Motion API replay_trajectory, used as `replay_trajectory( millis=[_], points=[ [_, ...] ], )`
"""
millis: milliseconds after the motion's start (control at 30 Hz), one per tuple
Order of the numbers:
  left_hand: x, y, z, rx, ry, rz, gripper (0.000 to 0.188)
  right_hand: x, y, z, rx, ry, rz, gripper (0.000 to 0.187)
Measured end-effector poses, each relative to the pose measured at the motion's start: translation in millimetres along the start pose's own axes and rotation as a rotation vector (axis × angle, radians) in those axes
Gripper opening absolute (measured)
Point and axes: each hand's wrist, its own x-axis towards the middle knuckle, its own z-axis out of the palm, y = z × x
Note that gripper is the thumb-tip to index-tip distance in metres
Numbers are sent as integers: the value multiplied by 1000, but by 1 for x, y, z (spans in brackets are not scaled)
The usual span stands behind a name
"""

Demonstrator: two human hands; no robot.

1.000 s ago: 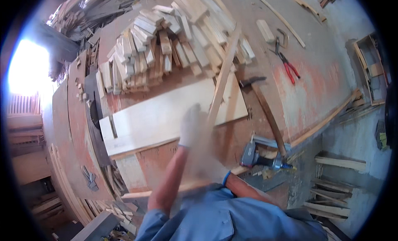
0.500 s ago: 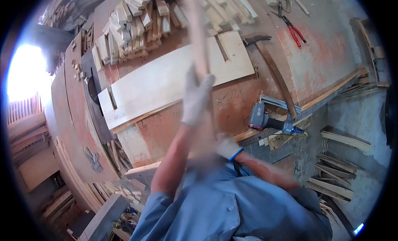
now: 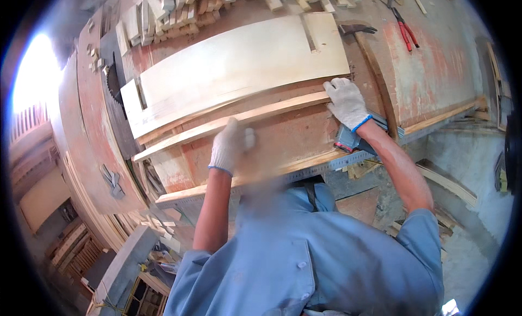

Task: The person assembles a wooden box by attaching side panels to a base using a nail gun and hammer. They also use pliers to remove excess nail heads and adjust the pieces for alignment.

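Observation:
A long, narrow wooden strip (image 3: 283,108) lies across the workbench along the near side of a pale plywood panel (image 3: 223,66). My right hand (image 3: 349,103), in a white knit glove with a blue cuff, has its fingers closed around the strip's right end. Left of the middle, my gloved left hand (image 3: 228,147) has its fingers on the strip and its thumb below it; motion blurs this hand slightly. The panel has a slot near each end. Under my right wrist sits a nail gun (image 3: 346,139), partly hidden by my arm.
Stacked wood blocks (image 3: 179,14) fill the far side of the bench. A hammer (image 3: 375,79) lies right of the panel, with red-handled pliers (image 3: 403,33) beyond. At left a saw blade (image 3: 113,85) shows its teeth. A metal ruler (image 3: 326,165) runs along the near edge.
The strip was upright and blurred in front of me; now it lies lengthwise beside the panel. My right hand has moved from near my body to its right end. My left hand is lower and further left.

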Motion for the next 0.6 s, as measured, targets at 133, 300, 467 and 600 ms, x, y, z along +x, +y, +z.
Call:
replay_trajectory(
  millis=[133,300,467,600],
  points=[
    [-21,3,24,-344,2,-88,28,-17,-7,1,148,-14,146,53],
    [-7,-36,-32,-74,-184,126,43,-32,-21,1,103,-62,294,54],
    [-5,7,27,-154,109,-38,40,-27,13,24,67,-4,310,53],
    [-12,4,8,383,30,416,36,-17,33,13,140,-41,369,54]
  ],
)
